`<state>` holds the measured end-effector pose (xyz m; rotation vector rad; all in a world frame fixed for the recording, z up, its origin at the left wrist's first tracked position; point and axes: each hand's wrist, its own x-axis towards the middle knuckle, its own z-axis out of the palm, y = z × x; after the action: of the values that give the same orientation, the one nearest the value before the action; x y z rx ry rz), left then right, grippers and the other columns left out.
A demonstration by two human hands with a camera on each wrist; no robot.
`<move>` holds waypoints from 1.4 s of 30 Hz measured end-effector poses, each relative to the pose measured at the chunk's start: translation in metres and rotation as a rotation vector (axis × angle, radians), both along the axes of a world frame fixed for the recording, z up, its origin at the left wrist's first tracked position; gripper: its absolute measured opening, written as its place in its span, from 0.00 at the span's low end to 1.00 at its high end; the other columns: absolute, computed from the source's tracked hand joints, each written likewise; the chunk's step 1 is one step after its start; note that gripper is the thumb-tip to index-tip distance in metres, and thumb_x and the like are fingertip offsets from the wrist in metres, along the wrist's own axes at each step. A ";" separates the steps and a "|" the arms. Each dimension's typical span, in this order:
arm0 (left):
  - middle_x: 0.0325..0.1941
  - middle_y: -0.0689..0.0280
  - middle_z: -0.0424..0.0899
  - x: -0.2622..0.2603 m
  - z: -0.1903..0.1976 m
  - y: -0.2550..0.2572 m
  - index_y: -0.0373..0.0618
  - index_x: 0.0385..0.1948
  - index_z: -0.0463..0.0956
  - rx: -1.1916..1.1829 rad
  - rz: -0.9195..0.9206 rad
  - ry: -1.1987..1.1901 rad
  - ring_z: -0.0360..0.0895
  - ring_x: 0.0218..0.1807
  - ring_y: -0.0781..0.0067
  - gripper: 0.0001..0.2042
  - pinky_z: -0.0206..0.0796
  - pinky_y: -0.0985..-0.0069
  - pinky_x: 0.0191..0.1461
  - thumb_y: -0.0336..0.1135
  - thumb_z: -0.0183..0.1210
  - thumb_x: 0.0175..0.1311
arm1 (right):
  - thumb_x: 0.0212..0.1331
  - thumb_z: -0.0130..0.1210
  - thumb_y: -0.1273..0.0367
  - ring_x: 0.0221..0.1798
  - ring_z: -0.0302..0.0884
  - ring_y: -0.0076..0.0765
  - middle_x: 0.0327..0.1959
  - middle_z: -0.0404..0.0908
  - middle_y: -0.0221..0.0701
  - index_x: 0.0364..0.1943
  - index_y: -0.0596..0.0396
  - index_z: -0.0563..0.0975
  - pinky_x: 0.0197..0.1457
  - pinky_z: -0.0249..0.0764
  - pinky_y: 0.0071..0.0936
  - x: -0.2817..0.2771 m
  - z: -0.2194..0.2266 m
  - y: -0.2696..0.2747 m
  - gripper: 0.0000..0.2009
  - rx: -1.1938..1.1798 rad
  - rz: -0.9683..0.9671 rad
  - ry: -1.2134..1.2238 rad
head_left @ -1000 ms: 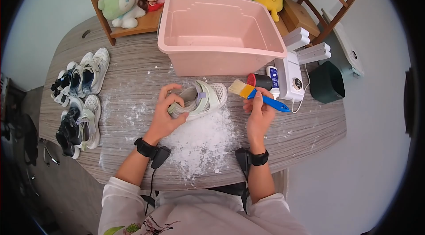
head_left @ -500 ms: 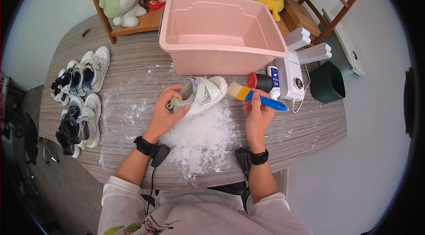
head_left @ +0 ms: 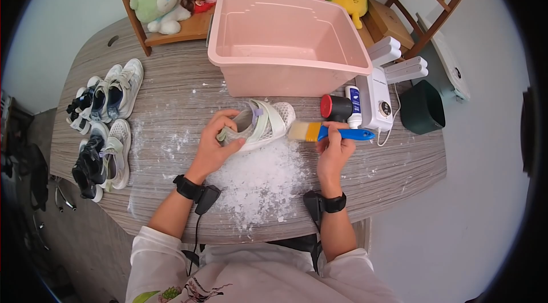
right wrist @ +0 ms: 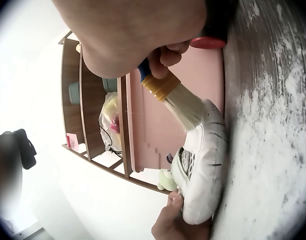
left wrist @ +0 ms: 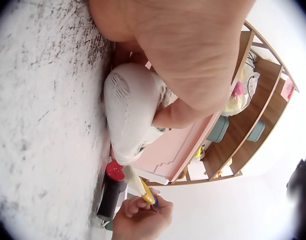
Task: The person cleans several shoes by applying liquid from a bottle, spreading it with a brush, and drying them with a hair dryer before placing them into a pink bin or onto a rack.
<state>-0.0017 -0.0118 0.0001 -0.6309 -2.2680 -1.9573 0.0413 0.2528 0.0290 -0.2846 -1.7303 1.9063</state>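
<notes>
Head, left hand (head_left: 218,140): curled round the white shoe (head_left: 267,123) at its heel, on the pink bin's (head_left: 291,80) near side.
Head, right hand (head_left: 334,154): pinches a blue-handled brush (head_left: 313,132), also on the bin's near side.
Left wrist, black-and-red container (left wrist: 111,195): near the bin.
Right wrist, bristles (right wrist: 185,108): at the shoe's toe, before the bin.

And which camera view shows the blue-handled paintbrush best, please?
The head view: the paintbrush shows from bristles to handle tip, the right hand covering only part. Both wrist views show its bristles and yellow band, with little of the handle.
</notes>
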 end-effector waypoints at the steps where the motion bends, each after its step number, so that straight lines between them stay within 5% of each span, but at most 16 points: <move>1: 0.61 0.59 0.76 0.000 0.002 0.000 0.43 0.33 0.72 0.008 -0.015 0.006 0.72 0.62 0.62 0.11 0.59 0.68 0.66 0.26 0.66 0.53 | 0.70 0.52 0.71 0.18 0.68 0.16 0.21 0.75 0.27 0.36 0.60 0.78 0.21 0.63 0.16 -0.002 0.002 -0.003 0.08 0.001 -0.001 -0.001; 4: 0.60 0.59 0.76 0.000 0.000 -0.001 0.43 0.33 0.72 0.062 -0.052 -0.013 0.72 0.61 0.63 0.10 0.59 0.68 0.67 0.23 0.63 0.52 | 0.70 0.51 0.71 0.18 0.67 0.16 0.21 0.75 0.26 0.35 0.60 0.79 0.21 0.62 0.16 -0.006 0.006 -0.009 0.08 -0.024 -0.095 0.016; 9: 0.60 0.58 0.76 -0.001 -0.006 -0.002 0.43 0.37 0.72 0.183 -0.103 -0.073 0.72 0.62 0.65 0.10 0.58 0.70 0.68 0.21 0.57 0.54 | 0.71 0.51 0.70 0.19 0.66 0.15 0.21 0.74 0.25 0.36 0.59 0.78 0.21 0.61 0.16 0.000 -0.002 0.000 0.08 0.030 0.037 -0.074; 12: 0.56 0.59 0.77 0.002 -0.003 0.003 0.42 0.40 0.73 0.280 0.063 -0.076 0.72 0.58 0.67 0.10 0.60 0.72 0.65 0.22 0.58 0.57 | 0.70 0.51 0.70 0.19 0.66 0.15 0.21 0.73 0.25 0.35 0.59 0.78 0.21 0.61 0.16 -0.003 0.002 -0.005 0.08 0.008 -0.073 -0.031; 14: 0.48 0.62 0.76 0.001 -0.003 0.003 0.41 0.43 0.74 -0.044 0.340 0.123 0.72 0.47 0.71 0.11 0.65 0.74 0.54 0.25 0.61 0.59 | 0.70 0.51 0.70 0.19 0.65 0.15 0.21 0.73 0.25 0.35 0.59 0.78 0.20 0.61 0.16 -0.004 0.001 -0.004 0.08 0.002 -0.059 -0.040; 20: 0.37 0.70 0.72 0.000 -0.001 0.005 0.41 0.46 0.78 -0.186 0.484 0.181 0.62 0.30 0.82 0.12 0.57 0.81 0.31 0.29 0.64 0.62 | 0.67 0.49 0.72 0.18 0.64 0.15 0.21 0.73 0.25 0.32 0.59 0.78 0.19 0.60 0.16 -0.001 0.004 -0.002 0.08 0.020 -0.026 -0.059; 37: 0.41 0.65 0.79 -0.001 -0.003 0.005 0.41 0.44 0.81 -0.150 0.465 0.199 0.69 0.25 0.79 0.11 0.64 0.80 0.28 0.24 0.62 0.59 | 0.65 0.49 0.72 0.19 0.64 0.14 0.21 0.75 0.25 0.27 0.58 0.78 0.20 0.58 0.16 -0.002 -0.006 0.004 0.10 0.008 0.049 0.044; 40: 0.41 0.65 0.80 -0.001 -0.002 0.005 0.40 0.44 0.80 -0.125 0.445 0.202 0.72 0.27 0.79 0.10 0.66 0.80 0.29 0.23 0.61 0.60 | 0.62 0.48 0.73 0.20 0.66 0.15 0.21 0.76 0.26 0.26 0.58 0.78 0.22 0.59 0.18 0.003 0.010 -0.006 0.10 -0.027 -0.018 -0.112; 42: 0.41 0.65 0.80 -0.001 -0.002 0.006 0.40 0.43 0.80 -0.119 0.437 0.208 0.73 0.27 0.79 0.10 0.67 0.79 0.30 0.22 0.60 0.60 | 0.61 0.49 0.73 0.20 0.66 0.16 0.21 0.76 0.26 0.25 0.59 0.78 0.23 0.60 0.18 0.004 -0.002 -0.003 0.09 -0.020 0.154 -0.064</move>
<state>-0.0023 -0.0060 -0.0021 -0.2947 -2.1755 -1.4921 0.0453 0.2495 0.0274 -0.2280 -1.8226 2.0449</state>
